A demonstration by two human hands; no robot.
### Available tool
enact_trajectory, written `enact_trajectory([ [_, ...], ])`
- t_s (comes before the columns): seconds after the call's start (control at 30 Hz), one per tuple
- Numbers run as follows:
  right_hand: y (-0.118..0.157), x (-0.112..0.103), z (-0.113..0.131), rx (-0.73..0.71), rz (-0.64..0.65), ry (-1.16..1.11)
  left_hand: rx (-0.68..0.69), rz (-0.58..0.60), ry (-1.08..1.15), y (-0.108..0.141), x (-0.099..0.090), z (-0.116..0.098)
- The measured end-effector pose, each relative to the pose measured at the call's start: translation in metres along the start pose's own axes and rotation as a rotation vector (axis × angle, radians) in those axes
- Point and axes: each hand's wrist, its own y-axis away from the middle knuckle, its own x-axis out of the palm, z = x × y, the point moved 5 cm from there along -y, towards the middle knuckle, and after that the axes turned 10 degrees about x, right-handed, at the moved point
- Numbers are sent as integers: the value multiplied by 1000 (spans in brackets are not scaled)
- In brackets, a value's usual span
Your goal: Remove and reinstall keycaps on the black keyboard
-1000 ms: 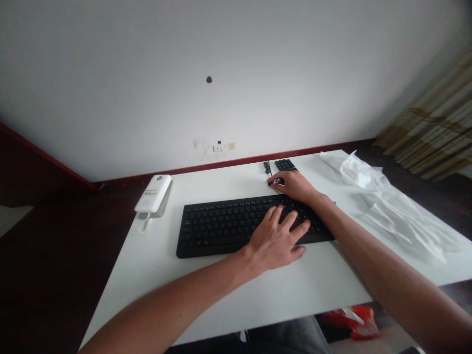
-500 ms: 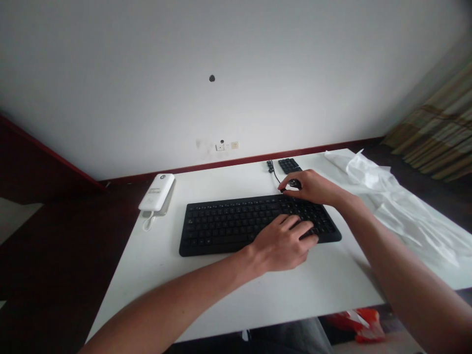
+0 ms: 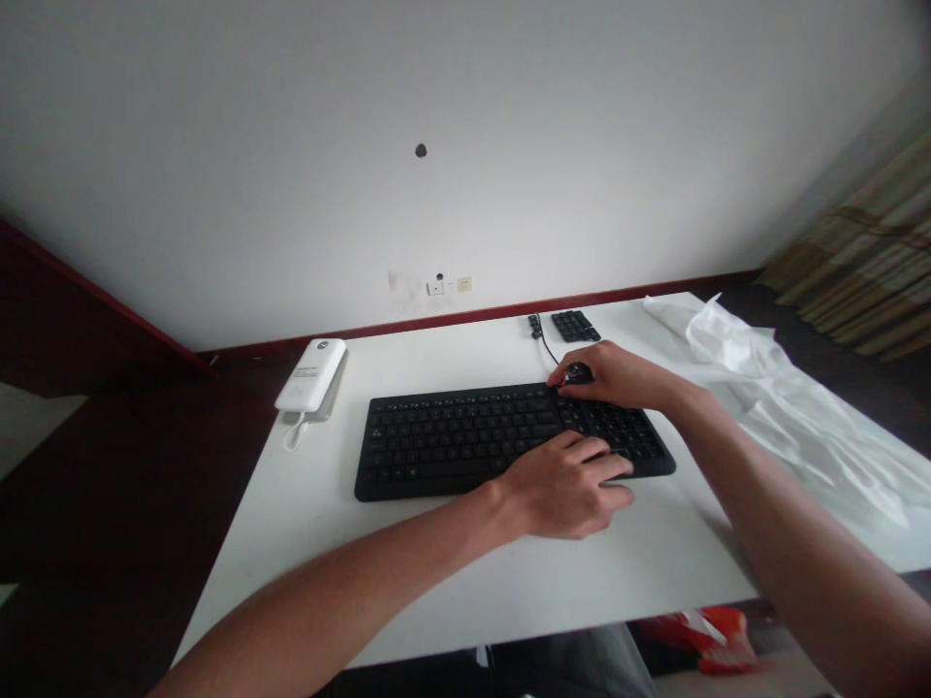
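A black keyboard [image 3: 451, 436] lies flat on the white table [image 3: 305, 543]. My left hand [image 3: 571, 485] rests palm down over its front right part, fingers spread and reaching across the keys and front edge; the thumb is hidden. At the keyboard's back edge, my right hand [image 3: 603, 373] pinches with thumb and forefinger the near end of a thin black cable [image 3: 547, 351]. What exactly sits between those fingertips is partly covered. A dark, shiny rounded object [image 3: 580, 372] shows in the gap of the right hand; its kind is unclear.
Behind the right hand lie a small black block of keys [image 3: 574, 327] and several small black pieces [image 3: 535, 327]. A white power bank [image 3: 312, 376] with a short cable is at the left. Crumpled white wrapping [image 3: 792, 417] covers the right side. Beyond is a wall [image 3: 291, 194].
My left hand has slid slightly toward me and right, its fingers now lower on the keyboard. The right fingertips have moved slightly toward me at the back edge, still pinched.
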Motion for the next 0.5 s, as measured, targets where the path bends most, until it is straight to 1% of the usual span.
enact_trajectory([
  [0.33, -1, 3, 1, 1, 26, 46, -5, -13, 4, 0, 1, 0],
  [0.5, 0, 3, 1, -6, 25, 1, -7, 2, 0, 0, 1, 0],
])
